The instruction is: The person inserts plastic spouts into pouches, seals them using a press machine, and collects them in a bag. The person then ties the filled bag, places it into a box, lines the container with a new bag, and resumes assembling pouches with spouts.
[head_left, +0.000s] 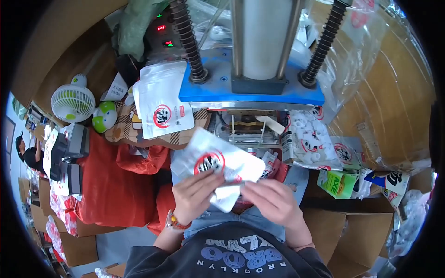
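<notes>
A silvery-white pouch [238, 162] with a red ring and a black character is held above my lap, tilted. My left hand [194, 197] grips it with fingers lying across its printed face; the thumb is hidden. At the lower right edge, my right hand [273, 201] pinches the pouch between thumb and fingers. A small white flap or piece [228, 191] shows between the hands; I cannot tell which. Beyond them stands a press with a blue plate [250, 88] over a metal fixture [245, 127]. A white piece [271, 124] lies on the fixture's right side.
Stacked pouches [160, 92] lie left of the press on a checked board [125, 125]. A box of small white parts [310, 141] sits to the right. Left are a fan [73, 103] and red cloth [113, 185]. Open cardboard boxes [361, 236] stand lower right. Another person [32, 155] is far left.
</notes>
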`<state>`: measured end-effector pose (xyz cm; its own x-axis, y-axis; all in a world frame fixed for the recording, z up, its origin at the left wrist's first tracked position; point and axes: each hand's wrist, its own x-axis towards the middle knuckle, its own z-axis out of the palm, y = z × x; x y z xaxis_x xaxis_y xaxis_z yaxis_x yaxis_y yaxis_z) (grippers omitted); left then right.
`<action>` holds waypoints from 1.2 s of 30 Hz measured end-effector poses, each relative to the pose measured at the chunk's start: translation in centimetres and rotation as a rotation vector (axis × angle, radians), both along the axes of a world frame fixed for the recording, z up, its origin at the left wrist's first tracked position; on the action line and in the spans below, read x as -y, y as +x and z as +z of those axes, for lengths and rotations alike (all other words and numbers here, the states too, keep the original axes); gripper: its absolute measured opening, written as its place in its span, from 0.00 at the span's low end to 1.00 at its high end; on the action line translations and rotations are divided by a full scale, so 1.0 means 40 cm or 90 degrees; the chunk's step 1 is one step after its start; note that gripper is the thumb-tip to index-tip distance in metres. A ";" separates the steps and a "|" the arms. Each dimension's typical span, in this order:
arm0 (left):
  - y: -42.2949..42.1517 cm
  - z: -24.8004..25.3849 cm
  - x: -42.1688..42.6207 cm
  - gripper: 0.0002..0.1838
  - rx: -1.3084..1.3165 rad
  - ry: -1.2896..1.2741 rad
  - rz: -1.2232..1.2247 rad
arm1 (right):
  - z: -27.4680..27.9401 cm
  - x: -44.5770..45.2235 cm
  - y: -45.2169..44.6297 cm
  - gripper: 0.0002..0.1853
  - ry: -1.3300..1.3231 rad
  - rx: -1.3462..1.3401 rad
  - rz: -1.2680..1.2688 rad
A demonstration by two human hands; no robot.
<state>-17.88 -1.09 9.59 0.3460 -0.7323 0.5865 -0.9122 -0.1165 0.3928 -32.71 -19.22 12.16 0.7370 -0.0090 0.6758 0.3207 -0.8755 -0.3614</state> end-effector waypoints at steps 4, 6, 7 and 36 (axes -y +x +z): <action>-0.031 0.009 0.011 0.11 -0.209 0.018 -0.128 | 0.029 0.001 -0.033 0.21 0.096 0.005 -0.003; -0.035 -0.084 0.047 0.08 -0.398 0.034 -0.125 | -0.020 0.032 -0.015 0.27 0.169 -0.095 -0.027; -0.024 -0.112 0.071 0.09 -0.492 0.129 -0.069 | -0.054 0.041 0.002 0.31 0.185 -0.100 -0.100; 0.185 -0.146 -0.064 0.14 -0.136 -0.013 0.247 | -0.011 0.046 -0.059 0.18 0.221 0.100 -0.247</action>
